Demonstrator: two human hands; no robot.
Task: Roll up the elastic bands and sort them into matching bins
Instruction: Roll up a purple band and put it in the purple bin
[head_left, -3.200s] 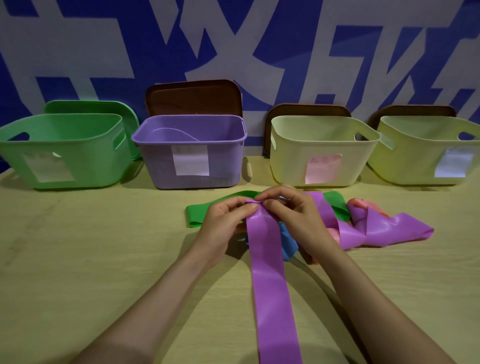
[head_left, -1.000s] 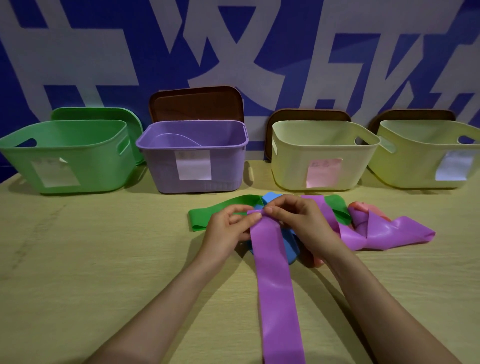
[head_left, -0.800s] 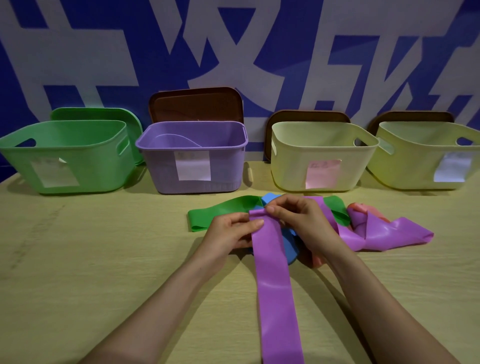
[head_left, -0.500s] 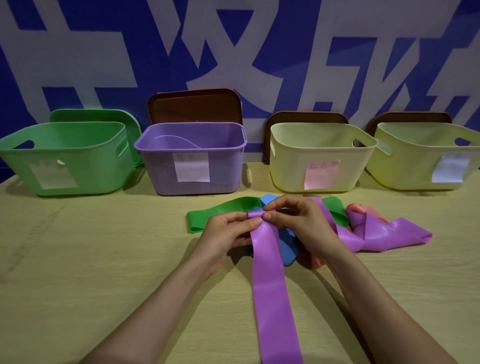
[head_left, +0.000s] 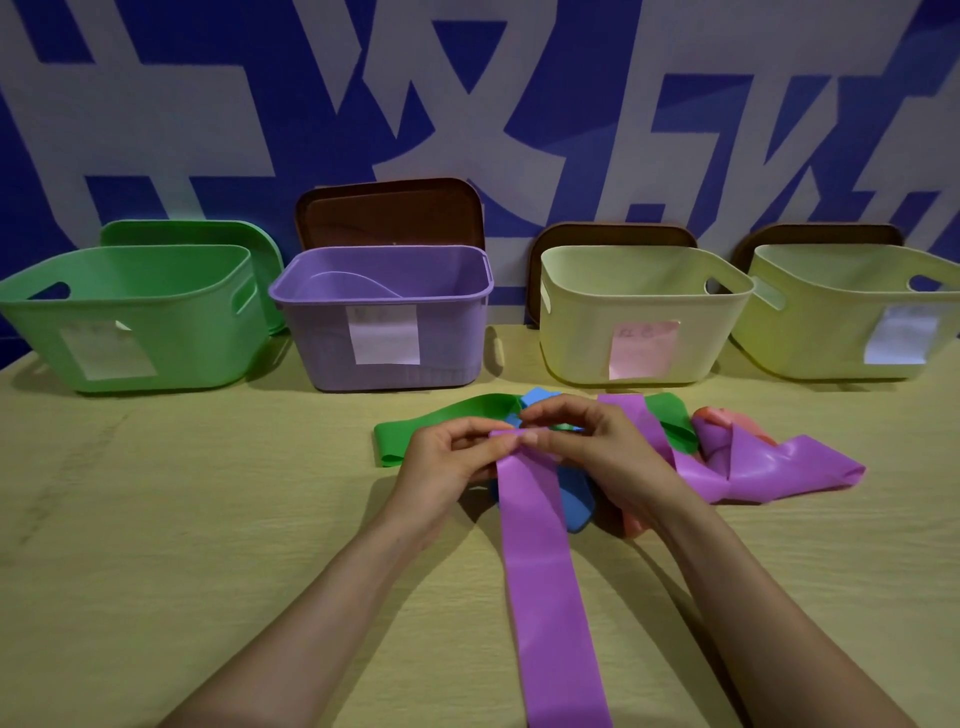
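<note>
A long purple elastic band lies flat on the table and runs toward me. My left hand and my right hand pinch its far end between thumbs and fingertips, where a small fold or roll has formed. Under my hands lies a heap of bands: a green band, a blue band, a pink band and a second purple band. A purple bin stands behind the heap.
A row of bins lines the back of the table: a green bin at left, a pale yellow bin with a pink label, another yellow bin at right. Lids lean on the blue and white wall behind them.
My fingers have kept working the far end of the purple band, with the fold a little tighter. The hands stay in the same place and the other bands have not moved.
</note>
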